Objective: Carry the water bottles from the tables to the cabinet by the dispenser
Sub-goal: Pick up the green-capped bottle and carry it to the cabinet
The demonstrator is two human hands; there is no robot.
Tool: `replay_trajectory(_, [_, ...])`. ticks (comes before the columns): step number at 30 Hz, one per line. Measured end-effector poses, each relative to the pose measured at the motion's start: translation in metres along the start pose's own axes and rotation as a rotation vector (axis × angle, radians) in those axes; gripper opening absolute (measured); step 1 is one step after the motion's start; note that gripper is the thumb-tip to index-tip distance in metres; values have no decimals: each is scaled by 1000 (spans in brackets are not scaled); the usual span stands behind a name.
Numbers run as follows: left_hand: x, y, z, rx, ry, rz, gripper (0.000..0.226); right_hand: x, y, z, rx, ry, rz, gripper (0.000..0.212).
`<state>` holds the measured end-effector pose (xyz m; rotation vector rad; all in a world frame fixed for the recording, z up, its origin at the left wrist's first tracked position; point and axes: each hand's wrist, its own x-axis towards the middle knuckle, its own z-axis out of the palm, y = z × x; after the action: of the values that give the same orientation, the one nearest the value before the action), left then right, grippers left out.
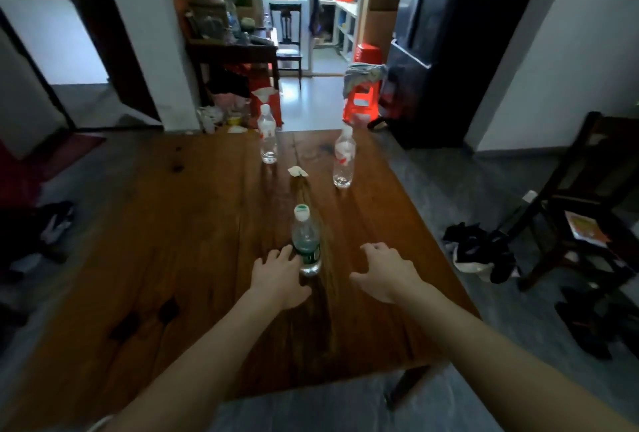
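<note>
Three clear water bottles stand upright on a brown wooden table (179,259). The nearest one, a green-label bottle (305,241) with a pale green cap, is in the middle. My left hand (278,274) is right beside it on its left, fingers spread and touching its lower part, not closed around it. My right hand (385,271) hovers open over the table to the bottle's right, apart from it. Two red-label bottles stand farther back: one (268,136) near the far edge, another (344,158) to its right.
A small crumpled paper (297,171) lies between the bottles. A dark wooden chair (584,210) stands at the right with dark clothes (479,248) on the floor beside it. Red stools (363,100) and a cluttered dark table (235,48) are beyond the far edge.
</note>
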<state>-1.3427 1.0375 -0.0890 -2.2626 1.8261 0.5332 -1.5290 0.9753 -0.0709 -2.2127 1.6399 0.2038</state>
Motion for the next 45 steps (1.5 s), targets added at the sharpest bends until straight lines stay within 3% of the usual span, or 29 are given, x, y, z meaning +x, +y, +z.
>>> replay_trajectory(9, [53, -22, 3, -92, -53, -201, 71, 99, -17, 16, 69, -182, -105, 80])
replay_trajectory(17, [88, -29, -1, -169, -59, -164, 75, 127, -18, 15, 83, -194, -76, 78])
replay_trajectory(19, [95, -27, -2, -280, -38, -162, 83, 132, -18, 17, 85, -188, -76, 78])
replay_trajectory(22, [107, -26, 4, -696, 57, -175, 90, 136, -19, 19, 80, -185, -79, 77])
replay_trajectory(25, [115, -21, 13, -1008, 170, -117, 74, 138, -19, 22, 86, -193, -80, 77])
replay_trajectory(28, [116, -15, 17, -1070, 237, -26, 53, 140, -16, 25, 103, -211, -63, 80])
replay_trajectory(33, [117, -16, 16, -1031, 276, 49, 48, 138, -13, 34, 162, -213, -35, 84])
replay_trajectory(39, [104, -21, -9, -997, 324, 144, 51, 138, -2, 30, 659, -289, 48, 70])
replay_trajectory(45, [72, -27, -61, -1041, 434, 159, 56, 121, -7, 28, 1197, -537, 216, 48])
